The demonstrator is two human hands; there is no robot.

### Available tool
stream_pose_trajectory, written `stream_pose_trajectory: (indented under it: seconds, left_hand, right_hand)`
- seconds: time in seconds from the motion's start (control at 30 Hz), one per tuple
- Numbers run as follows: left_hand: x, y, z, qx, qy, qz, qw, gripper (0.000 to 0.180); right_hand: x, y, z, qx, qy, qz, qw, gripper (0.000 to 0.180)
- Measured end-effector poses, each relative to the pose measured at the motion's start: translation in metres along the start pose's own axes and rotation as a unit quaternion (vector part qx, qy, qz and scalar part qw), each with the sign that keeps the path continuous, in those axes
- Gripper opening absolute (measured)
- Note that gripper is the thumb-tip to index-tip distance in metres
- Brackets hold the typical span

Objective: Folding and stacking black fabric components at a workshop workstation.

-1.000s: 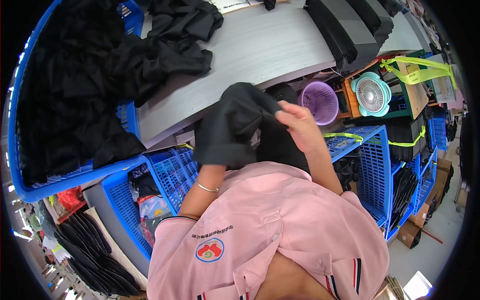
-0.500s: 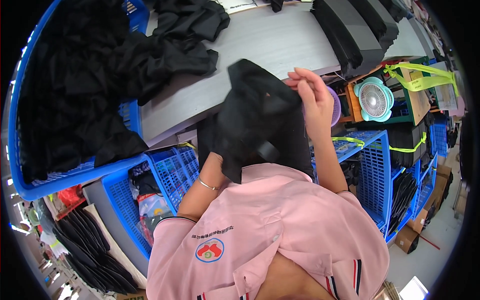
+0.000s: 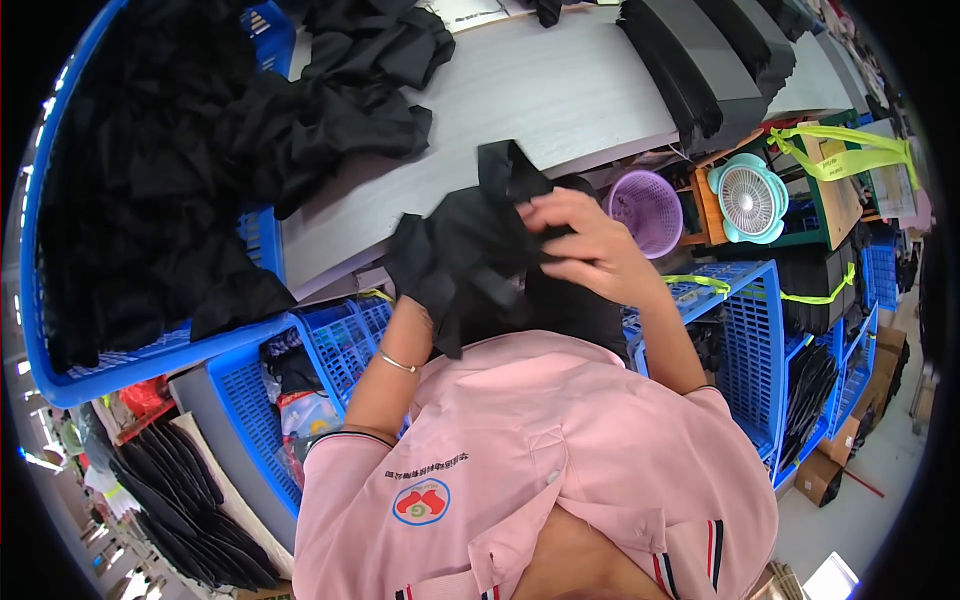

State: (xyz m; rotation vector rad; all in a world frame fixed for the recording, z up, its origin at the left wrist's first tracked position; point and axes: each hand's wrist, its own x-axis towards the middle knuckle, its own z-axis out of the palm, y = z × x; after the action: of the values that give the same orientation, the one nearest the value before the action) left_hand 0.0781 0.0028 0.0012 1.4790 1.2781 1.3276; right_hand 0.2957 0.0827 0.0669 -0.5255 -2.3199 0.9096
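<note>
A crumpled piece of black cloth is held up in front of me, above my lap and beside the table edge. My left hand reaches into or under it from the left; only the wrist and the base of the hand show, and the fingers are hidden by the fabric. At the cloth's right side is my right hand, its fingers apart and slightly bent, fingertips against the fabric. One upper corner of the cloth sticks up above the right fingers.
A large blue basket heaped with black cloth stands at left, some spilling onto the grey table. Stacked black pieces lie at far right. A purple basket, a turquoise fan and blue crates are at right.
My right hand has moved left and down onto the cloth from its upper right edge. The cloth has bunched up and shifted left, uncovering the purple basket.
</note>
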Motion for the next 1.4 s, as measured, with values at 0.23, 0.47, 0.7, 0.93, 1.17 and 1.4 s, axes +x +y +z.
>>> stream_pose_trajectory:
  seconds: [0.23,0.47,0.7,0.93,1.17,1.4]
  left_hand:
    - [0.015,-0.009,-0.02,-0.38,0.055,-0.185,0.905,0.037]
    - [0.027,-0.003,0.007,-0.388,0.142,-0.219,0.884,0.034]
    - [0.057,-0.01,-0.022,-0.156,0.26,-0.137,0.943,0.031]
    - [0.13,-0.025,-0.031,-0.361,0.048,-0.159,0.918,0.046]
    - [0.138,-0.045,-0.02,-0.655,-0.051,-0.22,0.721,0.038]
    - [0.132,-0.06,-0.029,-0.571,-0.032,-0.273,0.773,0.04]
  right_hand:
    - [0.023,0.02,-0.051,0.081,0.047,0.005,0.996,0.027]
    - [0.086,0.087,-0.045,-0.138,0.3,0.042,0.943,0.028]
    - [0.012,0.092,0.034,0.231,0.387,0.252,0.856,0.023]
    - [0.036,0.099,0.039,0.614,0.284,0.258,0.69,0.045]
    - [0.017,0.122,0.027,0.665,0.182,0.272,0.671,0.051]
    - [0.017,0.123,0.015,0.794,0.215,0.226,0.522,0.05]
